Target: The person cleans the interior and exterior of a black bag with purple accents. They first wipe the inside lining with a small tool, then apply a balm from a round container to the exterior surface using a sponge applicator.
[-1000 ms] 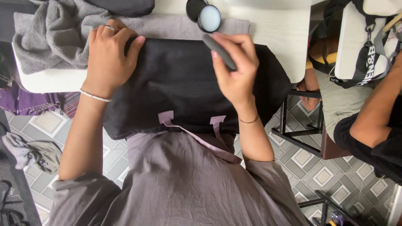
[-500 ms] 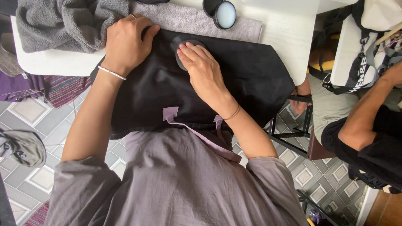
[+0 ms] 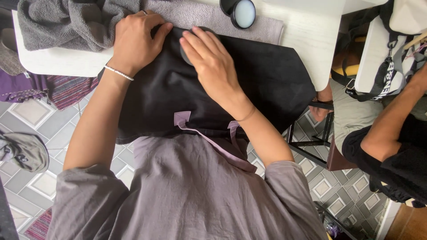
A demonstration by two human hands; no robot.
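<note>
A black cloth (image 3: 271, 84) lies spread over the near edge of a white table (image 3: 311, 31) and hangs down toward my lap. My left hand (image 3: 135, 42) presses on its far left corner with the fingers curled on the fabric. My right hand (image 3: 213, 66) lies over a dark round tool (image 3: 184, 52) that rests on the cloth, fingers wrapped across its top. Most of the tool is hidden under the hand. The two hands nearly touch.
A dark round holder with a pale blue face (image 3: 240, 12) sits at the table's far edge. A grey towel (image 3: 58, 22) is bunched at the left. Another person's arm (image 3: 391, 129) and a bag (image 3: 391, 66) are at the right, with a black stool frame (image 3: 311, 142) nearby.
My right hand came down from the pale blue round holder onto the black cloth with the dark tool. It now sits close to my left hand, which kept pressing the cloth.
</note>
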